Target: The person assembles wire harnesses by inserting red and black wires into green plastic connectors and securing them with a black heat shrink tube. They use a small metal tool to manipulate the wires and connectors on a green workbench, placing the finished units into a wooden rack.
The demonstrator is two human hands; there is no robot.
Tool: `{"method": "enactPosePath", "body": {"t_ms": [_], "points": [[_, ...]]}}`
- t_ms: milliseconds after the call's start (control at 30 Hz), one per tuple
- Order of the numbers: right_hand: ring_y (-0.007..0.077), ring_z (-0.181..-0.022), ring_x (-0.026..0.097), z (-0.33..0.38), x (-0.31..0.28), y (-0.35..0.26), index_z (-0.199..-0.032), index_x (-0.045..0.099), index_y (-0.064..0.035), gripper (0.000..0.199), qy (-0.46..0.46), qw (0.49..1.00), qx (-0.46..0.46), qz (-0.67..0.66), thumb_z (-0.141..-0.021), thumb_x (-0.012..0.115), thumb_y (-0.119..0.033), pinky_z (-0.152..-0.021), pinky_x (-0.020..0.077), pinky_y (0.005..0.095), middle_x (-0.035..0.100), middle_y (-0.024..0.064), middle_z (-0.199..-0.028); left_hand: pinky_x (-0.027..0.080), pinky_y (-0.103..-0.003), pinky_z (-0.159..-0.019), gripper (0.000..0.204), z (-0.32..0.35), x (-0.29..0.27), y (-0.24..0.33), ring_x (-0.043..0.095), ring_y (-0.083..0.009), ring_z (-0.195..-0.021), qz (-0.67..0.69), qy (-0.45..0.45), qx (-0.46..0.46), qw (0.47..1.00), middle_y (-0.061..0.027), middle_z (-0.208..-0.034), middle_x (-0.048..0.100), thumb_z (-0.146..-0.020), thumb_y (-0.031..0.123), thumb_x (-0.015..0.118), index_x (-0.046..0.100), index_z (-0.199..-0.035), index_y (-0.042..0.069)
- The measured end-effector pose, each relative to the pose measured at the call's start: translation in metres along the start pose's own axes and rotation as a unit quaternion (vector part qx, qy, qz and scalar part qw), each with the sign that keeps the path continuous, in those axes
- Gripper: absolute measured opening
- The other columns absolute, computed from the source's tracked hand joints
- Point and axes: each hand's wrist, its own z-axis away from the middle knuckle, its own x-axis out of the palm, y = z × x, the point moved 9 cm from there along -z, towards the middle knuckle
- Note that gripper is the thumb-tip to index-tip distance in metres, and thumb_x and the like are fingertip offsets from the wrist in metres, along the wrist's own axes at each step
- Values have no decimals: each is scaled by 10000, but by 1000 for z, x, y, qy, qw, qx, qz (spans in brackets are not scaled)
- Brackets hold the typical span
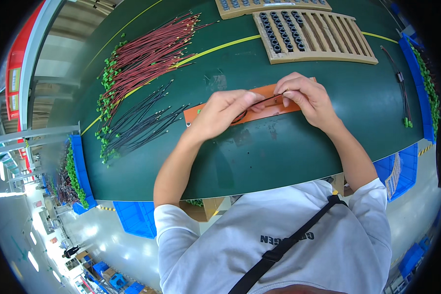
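Both of my hands work over a long orange board lying on the green table. My left hand is closed on a thin dark wire, which runs across the board to the right. Part of the wire loops down beside the left fingers. At the wire's other end my right hand pinches it between thumb and forefinger, and the tip is hidden by the fingers. The board's middle is partly covered by my hands.
Red wires with green ends lie at the far left, black wires nearer. A wooden rack of black rings stands at the back. A finished-looking cable lies at right. Blue bins flank the green table.
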Motion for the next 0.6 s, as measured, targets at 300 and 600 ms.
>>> {"method": "enactPosePath", "body": {"t_ms": [300,600], "points": [[149,-812,703,4,-6,16,-1034,762,-31,159,60,990,101,79,-906,775,-124,-717,547,289,741,70,-865,483,-220,-541,145,-15,11,-23,638,-79,-633,85,75,-22,993,-63,-823,730,-1003,106,696,753,-1051,-19],[143,-739,656,8,-1,32,-882,766,14,170,56,985,162,-6,-949,742,-140,-662,518,287,710,79,-781,507,-236,-572,171,-14,13,-20,659,-104,-667,71,67,-28,995,-79,-838,733,-1011,120,687,753,-1059,-30]]}}
